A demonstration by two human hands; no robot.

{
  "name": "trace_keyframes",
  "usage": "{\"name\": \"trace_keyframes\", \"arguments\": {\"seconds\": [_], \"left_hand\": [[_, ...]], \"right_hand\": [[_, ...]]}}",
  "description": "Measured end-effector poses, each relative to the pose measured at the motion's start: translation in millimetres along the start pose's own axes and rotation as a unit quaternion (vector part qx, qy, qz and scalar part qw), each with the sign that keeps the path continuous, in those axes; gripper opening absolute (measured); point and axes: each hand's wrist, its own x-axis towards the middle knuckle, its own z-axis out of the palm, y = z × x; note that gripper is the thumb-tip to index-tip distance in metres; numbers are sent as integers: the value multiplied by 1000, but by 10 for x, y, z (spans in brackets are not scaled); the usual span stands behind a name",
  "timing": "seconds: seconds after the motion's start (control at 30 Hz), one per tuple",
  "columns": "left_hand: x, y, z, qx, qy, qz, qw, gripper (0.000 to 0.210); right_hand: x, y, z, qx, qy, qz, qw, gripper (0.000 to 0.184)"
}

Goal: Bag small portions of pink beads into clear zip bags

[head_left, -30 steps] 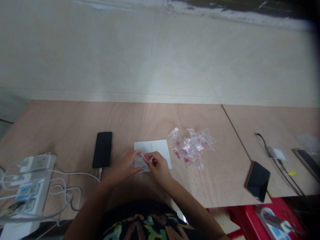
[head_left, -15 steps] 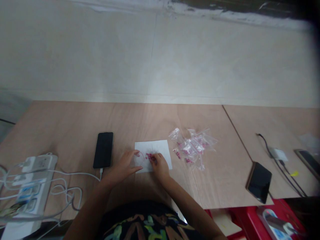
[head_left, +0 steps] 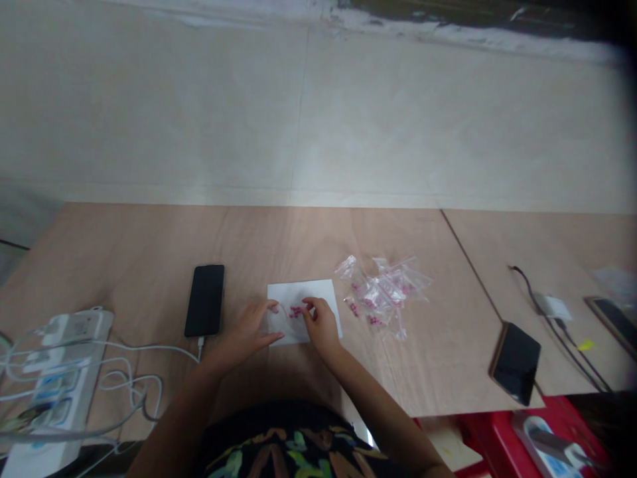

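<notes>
A white sheet of paper (head_left: 326, 292) lies on the wooden table, with a small cluster of dark pink beads (head_left: 295, 311) near its middle. My left hand (head_left: 251, 326) rests at the paper's left edge, thumb stretched away from the curled fingers. Close to those fingertips a thin pinkish curved line, perhaps a thread, shows faintly on the paper. Over the right half of the sheet is my right hand (head_left: 322, 325), its thumb and forefinger in a pinch just right of the beads. Anything between those fingertips is too small to make out.
Clear zip bags (head_left: 385, 292) with pink beads lie right of the paper. A charging phone (head_left: 205, 300) sits at left, beside a power strip (head_left: 74, 358) with tangled white cables. Another phone (head_left: 516, 363) lies at the right front edge, above a red stool (head_left: 490, 441).
My right hand has drawn back slightly to the right and up from the beads, leaving more of them showing. My left hand has barely moved.
</notes>
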Motion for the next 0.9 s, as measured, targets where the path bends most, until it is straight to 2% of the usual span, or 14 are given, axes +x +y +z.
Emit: {"name": "trace_keyframes", "arguments": {"seconds": [0.13, 0.37, 0.5, 0.63, 0.7, 0.83, 0.9], "left_hand": [[0, 4, -21, 1, 1, -17, 1000, 50], [-7, 9, -13, -2, -4, -18, 1000, 48], [4, 9, -2, 4, 2, -20, 1000, 48], [37, 23, 29, 5, -2, -9, 1000, 48], [45, 18, 41, 5, 2, -11, 1000, 49], [27, -7, 25, 0, 11, -14, 1000, 49], [9, -16, 6, -3, 9, -18, 1000, 49]], "right_hand": [[80, 157, 75, -49, -32, -10, 998, 15], [174, 141, 80, -62, -40, 2, 997, 8], [130, -46, -49, 1, -15, 16, 1000, 6], [36, -321, -161, 70, -47, -53, 995, 8], [16, -349, -163, 79, -53, -63, 994, 9], [29, -118, -66, 9, -8, -23, 1000, 14], [31, 31, 4, -31, -22, -17, 999, 15]]}}
